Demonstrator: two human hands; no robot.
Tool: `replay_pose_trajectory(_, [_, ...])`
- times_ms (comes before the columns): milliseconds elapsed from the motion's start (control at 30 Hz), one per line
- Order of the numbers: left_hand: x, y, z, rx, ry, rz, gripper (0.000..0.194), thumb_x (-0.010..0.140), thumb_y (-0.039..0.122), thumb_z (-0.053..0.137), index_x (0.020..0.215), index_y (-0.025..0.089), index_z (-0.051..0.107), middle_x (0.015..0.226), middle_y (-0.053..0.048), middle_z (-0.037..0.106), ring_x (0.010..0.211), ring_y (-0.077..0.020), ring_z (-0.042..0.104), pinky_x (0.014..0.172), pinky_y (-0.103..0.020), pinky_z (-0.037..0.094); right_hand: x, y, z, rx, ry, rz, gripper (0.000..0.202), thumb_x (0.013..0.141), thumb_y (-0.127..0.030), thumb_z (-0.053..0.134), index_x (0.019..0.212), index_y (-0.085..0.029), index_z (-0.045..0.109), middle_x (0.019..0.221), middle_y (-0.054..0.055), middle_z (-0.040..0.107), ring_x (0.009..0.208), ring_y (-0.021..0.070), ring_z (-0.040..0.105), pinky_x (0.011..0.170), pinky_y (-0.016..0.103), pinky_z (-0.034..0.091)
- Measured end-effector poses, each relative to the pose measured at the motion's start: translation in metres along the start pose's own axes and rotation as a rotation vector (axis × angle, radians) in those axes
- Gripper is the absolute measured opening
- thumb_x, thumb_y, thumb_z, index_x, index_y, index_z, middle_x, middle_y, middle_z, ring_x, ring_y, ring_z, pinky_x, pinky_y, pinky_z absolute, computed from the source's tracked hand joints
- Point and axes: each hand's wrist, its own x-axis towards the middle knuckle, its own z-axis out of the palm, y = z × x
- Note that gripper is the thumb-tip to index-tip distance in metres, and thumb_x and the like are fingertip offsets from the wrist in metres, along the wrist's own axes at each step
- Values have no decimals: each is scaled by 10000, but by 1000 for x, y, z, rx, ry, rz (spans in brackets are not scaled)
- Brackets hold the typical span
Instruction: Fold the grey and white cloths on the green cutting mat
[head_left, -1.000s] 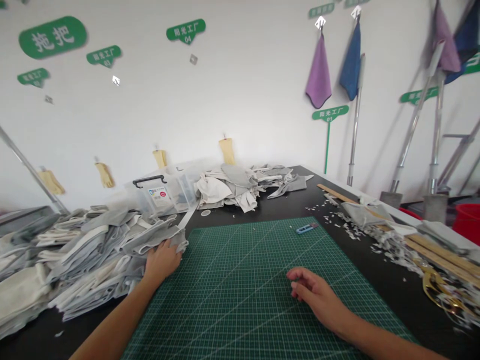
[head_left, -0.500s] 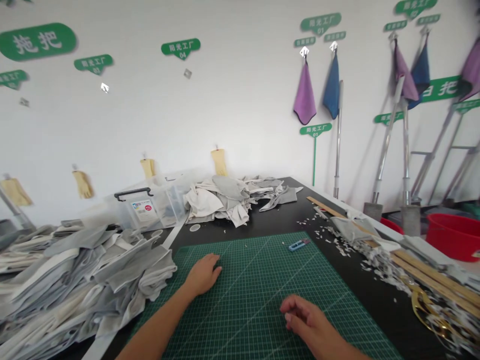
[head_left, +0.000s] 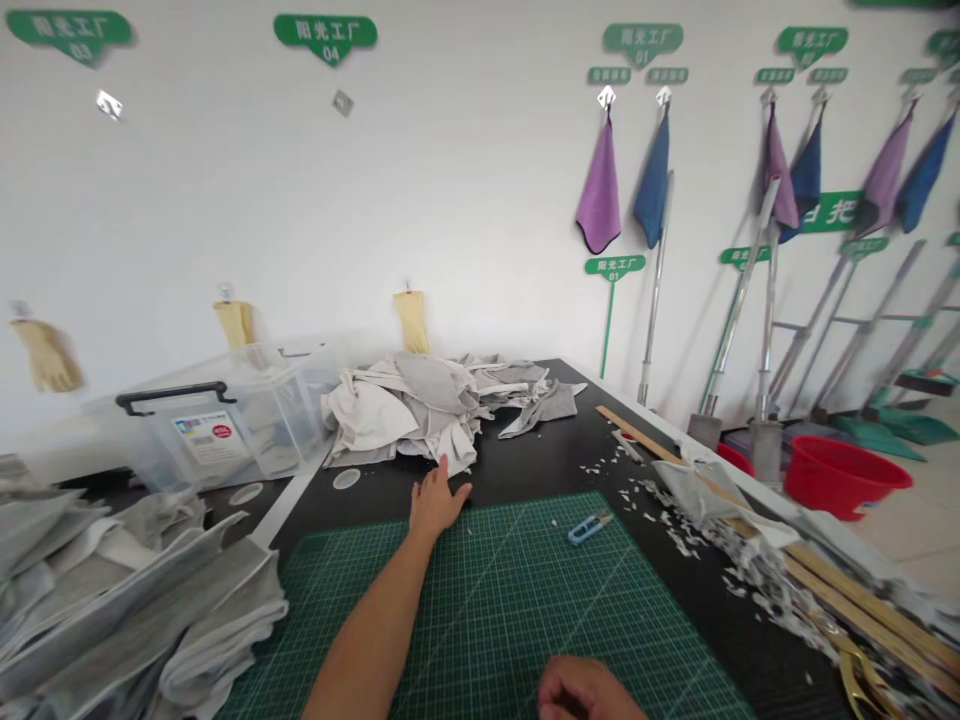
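Note:
My left hand (head_left: 436,500) reaches forward over the far edge of the green cutting mat (head_left: 495,590), fingers spread and nothing in them. Just beyond its fingertips lies a heap of grey and white cloth pieces (head_left: 420,400); whether a fingertip touches it I cannot tell. My right hand (head_left: 581,690) is low at the bottom edge of the view, over the near part of the mat, with its fingers curled in and no object visible in them. Blue-handled thread snips (head_left: 589,527) rest on the mat's far right corner.
Stacked grey cloths (head_left: 150,610) fill the left side. Behind them stands a clear plastic box (head_left: 217,430) with a black handle. Along the right lie wooden strips (head_left: 847,590), cloth scraps (head_left: 686,530) and gold-handled scissors (head_left: 859,670). A red basin (head_left: 847,475) is beyond the table.
My left hand has moved forward from the mat toward the cloth heap, and its fingers have spread. My right hand has drawn back toward the bottom edge. The view has turned right.

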Motion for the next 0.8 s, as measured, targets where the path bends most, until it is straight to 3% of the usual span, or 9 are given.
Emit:
replay_pose_trajectory(267, [48, -14, 8, -178, -86, -121, 830, 760, 605, 472, 1428, 234, 149, 1388, -115, 402, 1292, -252, 342, 1065, -433, 156, 95, -27, 15, -113, -28, -113, 139, 779, -244, 504, 764, -154, 610, 625, -20, 540, 575, 82, 489, 526, 172, 348])
replay_pose_trajectory(333, [56, -19, 11, -261, -50, -111, 793, 721, 557, 557, 1393, 231, 289, 1334, -113, 472, 1250, -270, 403, 1052, -423, 203, 120, -29, 22, -93, -48, -118, 144, 781, -243, 507, 786, -154, 621, 637, -17, 559, 573, 83, 501, 514, 170, 348])
replay_pose_trajectory(433, [63, -28, 15, -365, 23, -96, 579, 723, 463, 586, 1238, 204, 533, 1200, -115, 590, 1126, -269, 527, 976, -380, 332, 147, -27, 29, -41, -6, -83, 159, 789, -253, 507, 805, -149, 626, 623, -17, 568, 559, 84, 505, 499, 170, 344])
replay_pose_trajectory(600, [63, -35, 16, -459, 168, -74, 387, 789, 409, 511, 1080, 196, 652, 1055, -77, 669, 1006, -208, 598, 891, -304, 412, 152, -19, 30, 25, 10, -82, 169, 800, -270, 509, 809, -150, 628, 640, -14, 578, 572, 85, 504, 504, 170, 350])
replay_pose_trajectory(800, [61, -23, 12, -672, 337, -111, 351, 773, 406, 521, 944, 159, 702, 893, -53, 710, 835, -197, 644, 794, -307, 473, 149, -15, 29, 75, 10, -46, 155, 800, -256, 508, 818, -153, 622, 595, -24, 567, 535, 81, 511, 481, 164, 345])
